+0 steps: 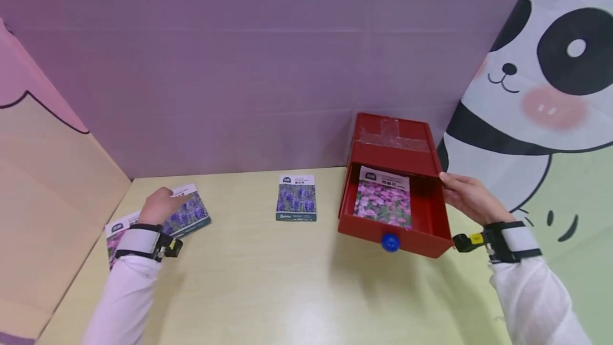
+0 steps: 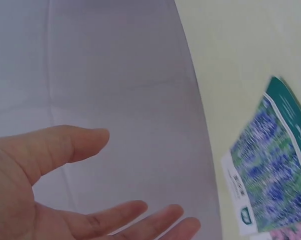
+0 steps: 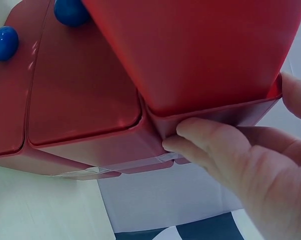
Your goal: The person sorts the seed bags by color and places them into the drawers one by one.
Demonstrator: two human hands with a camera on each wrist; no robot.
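One purple-flowered packet (image 1: 296, 199): near the rear edge of the tabletop (image 1: 258, 281), which spans wide toward the red box (image 1: 390, 145). Left-edge pair (image 1: 192, 214): beside left hand (image 1: 159, 207), thumb and fingers spread wide. Right hand (image 1: 471, 197): grips the box's side. Pink-flowered packet (image 1: 383, 199): lies in the pulled-out drawer (image 1: 426, 241).

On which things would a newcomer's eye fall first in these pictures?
Probably the red drawer box at the right, whose open drawer holds a pink-flowered packet. Next comes the printed panda at the far right, then the purple-flowered packet lying alone near the back edge of the table.
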